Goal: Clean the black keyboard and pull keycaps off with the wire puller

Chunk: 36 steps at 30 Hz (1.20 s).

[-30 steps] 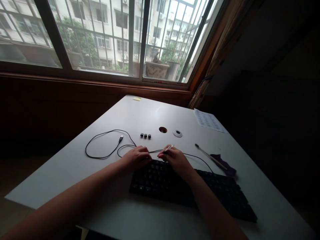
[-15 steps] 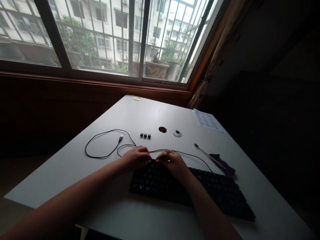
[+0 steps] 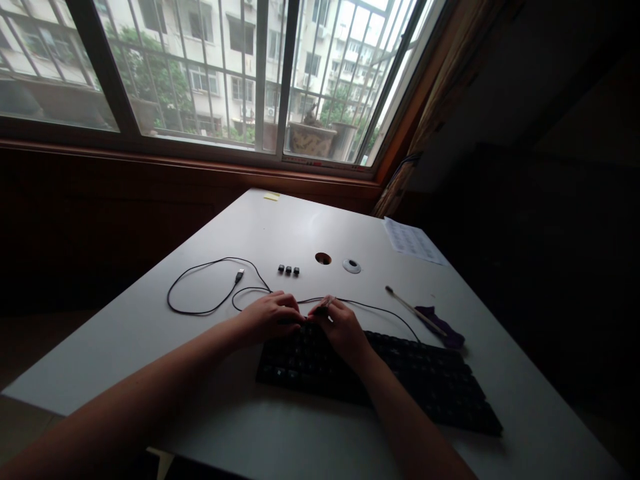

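A black keyboard (image 3: 420, 383) lies at a slant on the white table, several of its keys hidden under my hands and right forearm. My left hand (image 3: 275, 317) is closed at the keyboard's far left edge, its bent fingertips on the top row. Close beside it, my right hand (image 3: 337, 330) pinches at the same spot, its fingertips nearly meeting the left ones. Something small, thin and dark shows among the right fingers, too unclear to name. Beyond the hands, three black keycaps (image 3: 289, 270) stand in a short row.
The keyboard's cable (image 3: 190, 312) loops left, ending in a USB plug (image 3: 239, 276). Right of the keycaps are a round table hole (image 3: 323, 259) and its grey cover ring (image 3: 352, 266). A thin brush (image 3: 413, 309) lies across a purple cloth (image 3: 450, 331). Printed paper (image 3: 413, 241) lies farther back.
My right hand has shifted slightly, its fingers raised and turned a little at the keyboard's top edge. My left hand stays almost in place. The whole view has drifted slightly.
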Motion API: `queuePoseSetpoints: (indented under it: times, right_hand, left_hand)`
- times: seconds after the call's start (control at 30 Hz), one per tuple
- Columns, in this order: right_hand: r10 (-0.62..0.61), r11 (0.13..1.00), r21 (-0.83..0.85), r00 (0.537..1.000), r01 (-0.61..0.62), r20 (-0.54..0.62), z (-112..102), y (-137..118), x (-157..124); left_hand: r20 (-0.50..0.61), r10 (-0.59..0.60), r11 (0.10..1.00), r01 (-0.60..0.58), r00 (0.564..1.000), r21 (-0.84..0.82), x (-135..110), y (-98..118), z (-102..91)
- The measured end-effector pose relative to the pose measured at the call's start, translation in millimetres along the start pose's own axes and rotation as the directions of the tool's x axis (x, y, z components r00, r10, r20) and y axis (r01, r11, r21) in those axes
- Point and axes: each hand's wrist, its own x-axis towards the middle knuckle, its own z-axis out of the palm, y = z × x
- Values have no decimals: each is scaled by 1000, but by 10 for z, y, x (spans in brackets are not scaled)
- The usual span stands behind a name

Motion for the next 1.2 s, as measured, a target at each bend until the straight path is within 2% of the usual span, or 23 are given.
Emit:
queuePoseSetpoints:
  times: [0.17,0.43,0.6,0.8,1.0,1.2]
  right_hand:
    - [3,1000,21,1000,-3,-9,-15,0,-6]
    - [96,995,31,995,-96,-24,-22,30,7]
    - [75,997,-1,997,-76,-24,-15,23,2]
    - [69,997,-42,997,-68,19,-19,25,9]
    - [87,995,-45,994,-84,60,-32,20,22]
    - [84,996,-30,996,-84,-7,-22,40,10]
  left_hand:
    - [27,59,998,-59,998,-12,-6,6,-24]
    - [38,39,992,-34,999,-123,-18,16,-21]
    - [38,64,991,-58,997,-122,-11,21,-39]
    - [59,98,992,-93,993,-81,11,56,-75]
    - [78,77,992,-69,994,-105,19,89,-99]
    - [89,72,993,-63,993,-96,2,64,-76]
